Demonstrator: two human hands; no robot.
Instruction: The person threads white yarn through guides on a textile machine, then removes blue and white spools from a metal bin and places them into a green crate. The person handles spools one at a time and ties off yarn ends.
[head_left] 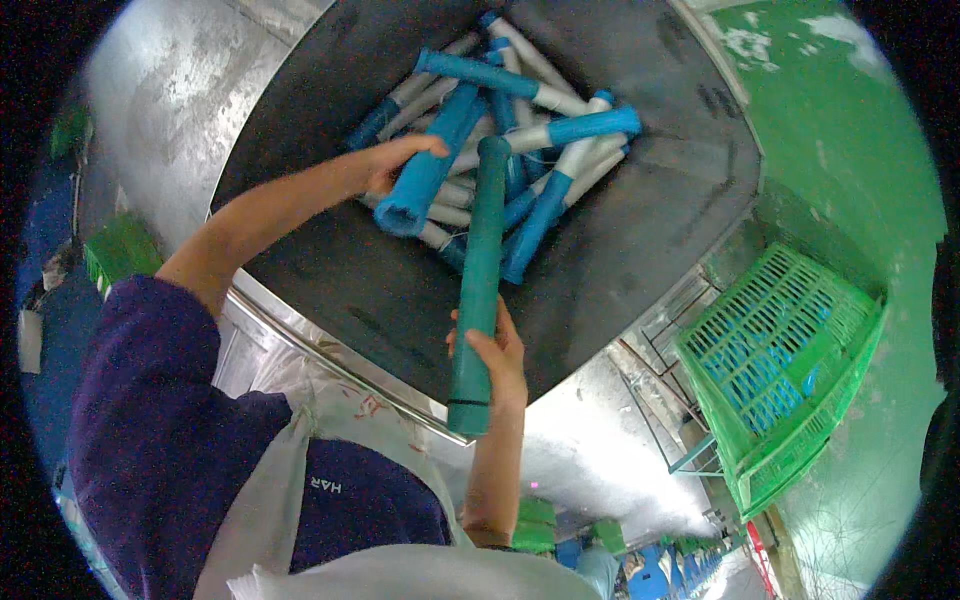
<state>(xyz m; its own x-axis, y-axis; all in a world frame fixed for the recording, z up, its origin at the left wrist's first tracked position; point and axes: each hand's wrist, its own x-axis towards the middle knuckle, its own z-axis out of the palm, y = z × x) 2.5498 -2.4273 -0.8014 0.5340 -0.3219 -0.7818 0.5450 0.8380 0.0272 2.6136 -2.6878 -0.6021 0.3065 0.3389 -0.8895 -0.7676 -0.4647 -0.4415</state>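
The right hand was closed around a teal tube, fingers wrapped about its lower third, thumb on the near side. The tube stood nearly upright in view, its open top at about 12 o'clock from the hand and reaching the edge of the pile, its lower end sticking out below the fist at 6 o'clock.

The left hand lay at 10 o'clock from the right one, reaching in over the bin. Its fingers were curled over a blue tube, gripping near the middle; the tube's open mouth pointed down toward 7 o'clock, just beside the teal tube and to its left. Whether the thumb pressed underneath could not be told.

The pile of blue and white-wound tubes sat in the far part of the dark bin, at 12 o'clock from the right hand, tubes lying crosswise over one another. The blue tube's far end rested among them.

A green crate with blue pieces inside stood well apart at 3 o'clock, outside the bin's metal rim. The green floor ran at 2 o'clock. The person's purple sleeve filled the 8 o'clock side.
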